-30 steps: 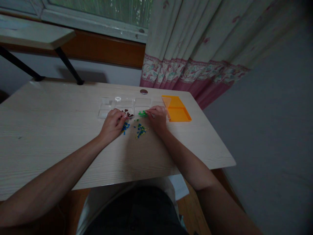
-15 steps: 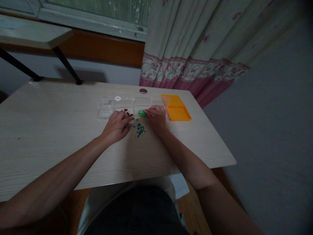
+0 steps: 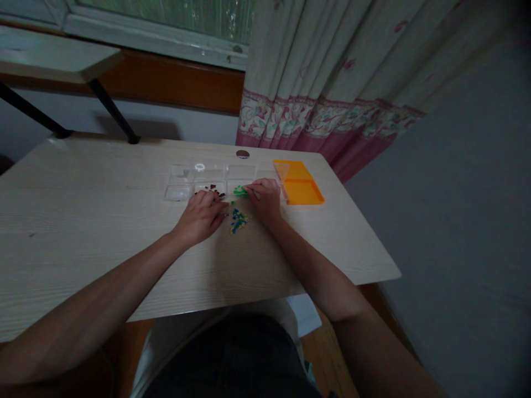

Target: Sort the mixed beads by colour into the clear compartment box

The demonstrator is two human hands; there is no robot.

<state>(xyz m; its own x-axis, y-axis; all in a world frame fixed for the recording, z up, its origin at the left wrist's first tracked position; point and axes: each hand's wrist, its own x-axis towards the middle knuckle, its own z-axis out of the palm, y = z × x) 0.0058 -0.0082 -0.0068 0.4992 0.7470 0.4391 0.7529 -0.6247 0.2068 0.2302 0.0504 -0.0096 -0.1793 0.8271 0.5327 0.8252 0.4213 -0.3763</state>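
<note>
My left hand [image 3: 202,216] rests at the near edge of a clear plastic compartment tray [image 3: 178,193], thumb and forefinger drawn together beside a small loose pile of blue, yellow and green pieces [image 3: 238,222] on the table. Whatever is between those fingertips is too small to make out. Dark red pieces [image 3: 213,188] lie in the compartment just beyond that hand. Over the compartment with bright green pieces [image 3: 239,191], my right hand [image 3: 265,199] has its fingers pinched at the green pieces' right side. Its fingertips hide what they hold, if anything.
An open orange plastic case [image 3: 305,192] lies at the tray's right end, partly under it. A round brown table fitting [image 3: 243,154] sits near the back edge. A raised shelf [image 3: 62,58] on black legs stands at the left back, and a curtain [image 3: 307,119] hangs behind.
My left thumb and forefinger have come closer together, and that hand has shifted slightly. My right hand stays at the green pieces almost unmoved.
</note>
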